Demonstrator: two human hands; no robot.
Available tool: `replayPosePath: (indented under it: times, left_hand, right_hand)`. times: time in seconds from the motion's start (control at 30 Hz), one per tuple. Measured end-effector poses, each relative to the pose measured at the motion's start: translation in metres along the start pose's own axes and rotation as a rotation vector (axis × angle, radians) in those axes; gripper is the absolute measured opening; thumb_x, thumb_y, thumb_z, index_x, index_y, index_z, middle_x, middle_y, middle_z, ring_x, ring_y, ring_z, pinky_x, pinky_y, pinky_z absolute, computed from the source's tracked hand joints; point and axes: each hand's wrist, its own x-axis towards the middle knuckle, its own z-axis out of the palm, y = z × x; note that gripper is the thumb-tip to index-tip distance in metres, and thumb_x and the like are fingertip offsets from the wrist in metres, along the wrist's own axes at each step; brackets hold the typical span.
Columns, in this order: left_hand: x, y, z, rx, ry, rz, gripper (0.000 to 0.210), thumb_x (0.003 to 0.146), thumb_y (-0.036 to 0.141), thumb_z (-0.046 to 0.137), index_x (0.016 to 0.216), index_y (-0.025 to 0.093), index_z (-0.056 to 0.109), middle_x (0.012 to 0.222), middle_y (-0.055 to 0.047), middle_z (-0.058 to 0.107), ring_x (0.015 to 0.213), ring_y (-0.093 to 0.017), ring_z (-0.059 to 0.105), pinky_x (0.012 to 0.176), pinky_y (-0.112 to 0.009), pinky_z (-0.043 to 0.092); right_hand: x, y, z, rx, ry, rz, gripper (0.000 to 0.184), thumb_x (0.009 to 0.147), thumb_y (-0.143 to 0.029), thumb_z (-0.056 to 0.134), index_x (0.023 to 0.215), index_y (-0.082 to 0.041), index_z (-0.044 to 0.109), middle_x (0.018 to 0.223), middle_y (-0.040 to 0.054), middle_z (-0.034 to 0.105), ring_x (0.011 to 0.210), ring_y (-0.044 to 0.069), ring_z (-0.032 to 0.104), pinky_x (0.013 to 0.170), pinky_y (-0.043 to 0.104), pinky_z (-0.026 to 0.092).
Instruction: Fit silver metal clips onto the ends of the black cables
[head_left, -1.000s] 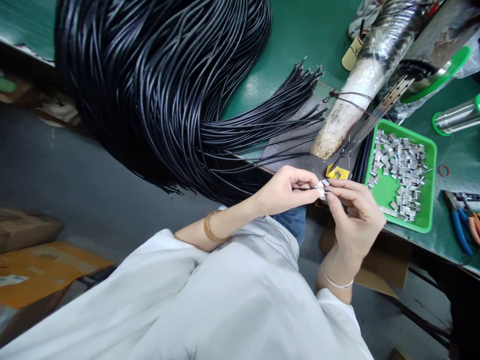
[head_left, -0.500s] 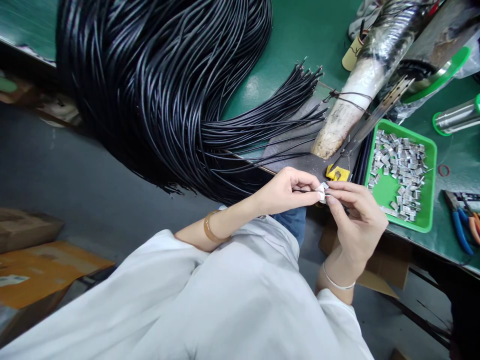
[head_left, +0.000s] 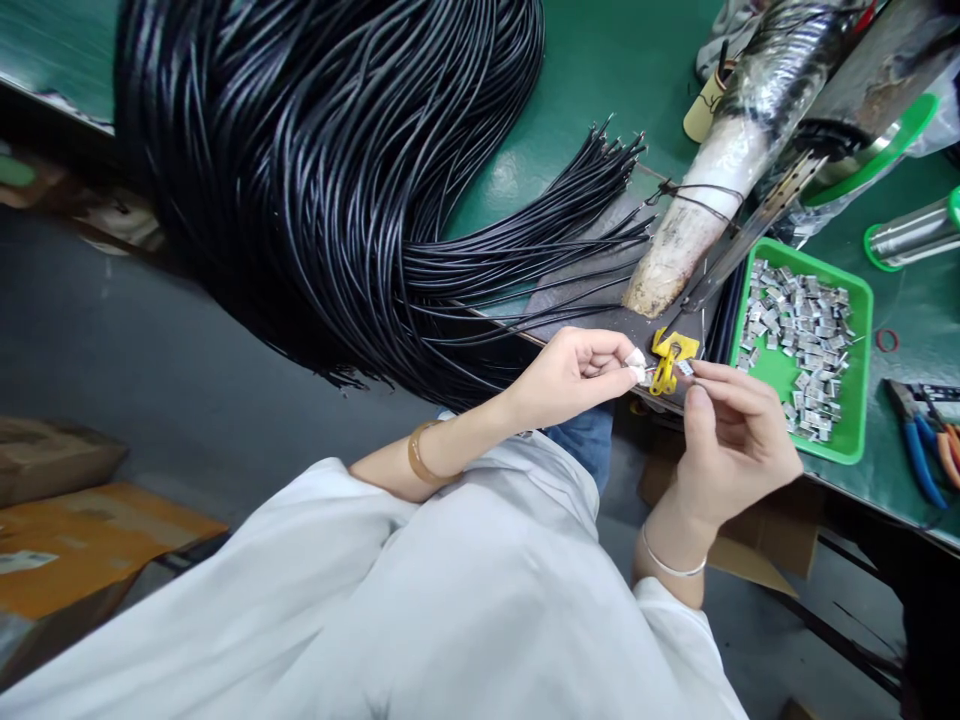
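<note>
My left hand (head_left: 574,378) is closed in a pinch just left of the yellow clamp, its thumb and forefinger tips wrapped in white. A thin wire end of a cable (head_left: 649,372) pokes out past those fingertips; the rest of that cable is hidden by the hand. On the clamp's other side my right hand (head_left: 731,425) pinches a small silver metal connector (head_left: 684,369) at its fingertips. Between the two hands, at the table edge, sits the yellow clamp (head_left: 664,375). Right of it lies a green tray (head_left: 862,400) with many similar metal connectors (head_left: 806,335).
A large bundle of black cables (head_left: 322,180) drapes over the green table (head_left: 600,60) and its front edge. A white-and-silver duct (head_left: 690,220) slants above the clamp, beside a soldering iron (head_left: 757,230). Pliers (head_left: 919,450) and a solder spool (head_left: 911,235) lie far right.
My right hand has moved right, away from my left, with the connector at its fingertips. Both hands were together before; now the yellow clamp shows between them. My left hand has barely shifted.
</note>
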Motion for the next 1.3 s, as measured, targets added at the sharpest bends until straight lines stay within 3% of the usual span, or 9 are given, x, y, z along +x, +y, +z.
replayPosePath:
  times: [0.13, 0.43, 0.67, 0.83, 1.23, 1.3]
  left_hand:
    - [0.000, 0.000, -0.001, 0.002, -0.009, -0.031, 0.025, 0.077, 0.031, 0.075, 0.077, 0.012, 0.059, 0.057, 0.006, 0.041, 0.052, -0.004, 0.032, 0.050, -0.020, 0.023]
    - [0.002, -0.004, 0.000, 0.017, 0.038, -0.007, 0.024, 0.081, 0.034, 0.072, 0.083, 0.012, 0.062, 0.058, 0.007, 0.039, 0.053, -0.004, 0.030, 0.051, -0.021, 0.022]
    - [0.002, -0.006, 0.003, 0.022, 0.102, 0.024, 0.014, 0.076, 0.023, 0.070, 0.074, 0.012, 0.063, 0.055, 0.006, 0.042, 0.052, -0.004, 0.032, 0.051, -0.020, 0.025]
    - [0.004, -0.008, 0.003, 0.020, 0.099, 0.039, 0.012, 0.074, 0.022, 0.069, 0.072, 0.012, 0.063, 0.057, 0.005, 0.044, 0.054, -0.005, 0.035, 0.052, -0.020, 0.027]
    - [0.002, -0.006, 0.003, 0.162, 0.029, 0.062, 0.008, 0.072, 0.016, 0.062, 0.068, 0.013, 0.056, 0.055, 0.008, 0.037, 0.052, -0.003, 0.028, 0.051, -0.020, 0.022]
    - [0.003, -0.006, 0.003, 0.130, 0.049, 0.039, 0.009, 0.073, 0.018, 0.063, 0.068, 0.013, 0.057, 0.055, 0.007, 0.039, 0.052, -0.003, 0.030, 0.051, -0.020, 0.023]
  right_hand:
    - [-0.002, -0.004, 0.001, -0.074, -0.003, -0.183, 0.018, 0.080, -0.010, 0.073, 0.093, -0.023, 0.071, 0.095, 0.0029, 0.076, 0.089, 0.019, 0.074, 0.078, 0.037, 0.062]
    - [-0.007, 0.002, 0.008, -0.181, -0.033, -0.340, 0.023, 0.079, -0.008, 0.073, 0.095, -0.025, 0.071, 0.095, 0.0008, 0.078, 0.084, 0.016, 0.075, 0.075, 0.032, 0.064]
    - [-0.006, 0.002, 0.004, -0.072, -0.039, -0.131, 0.015, 0.083, -0.012, 0.071, 0.093, -0.023, 0.070, 0.093, 0.0022, 0.076, 0.087, 0.018, 0.074, 0.078, 0.036, 0.063]
    - [-0.005, 0.002, 0.004, -0.145, -0.012, -0.197, 0.020, 0.080, -0.011, 0.075, 0.094, -0.025, 0.074, 0.101, 0.0020, 0.075, 0.091, 0.017, 0.073, 0.082, 0.036, 0.063]
    - [0.001, 0.003, -0.002, -0.261, -0.343, -0.239, 0.015, 0.089, -0.014, 0.063, 0.099, -0.025, 0.067, 0.118, 0.0052, 0.071, 0.109, 0.018, 0.070, 0.094, 0.036, 0.061]
    - [0.002, 0.003, -0.003, -0.250, -0.321, -0.222, 0.013, 0.088, -0.013, 0.064, 0.097, -0.023, 0.066, 0.115, 0.0060, 0.072, 0.108, 0.019, 0.071, 0.094, 0.037, 0.061]
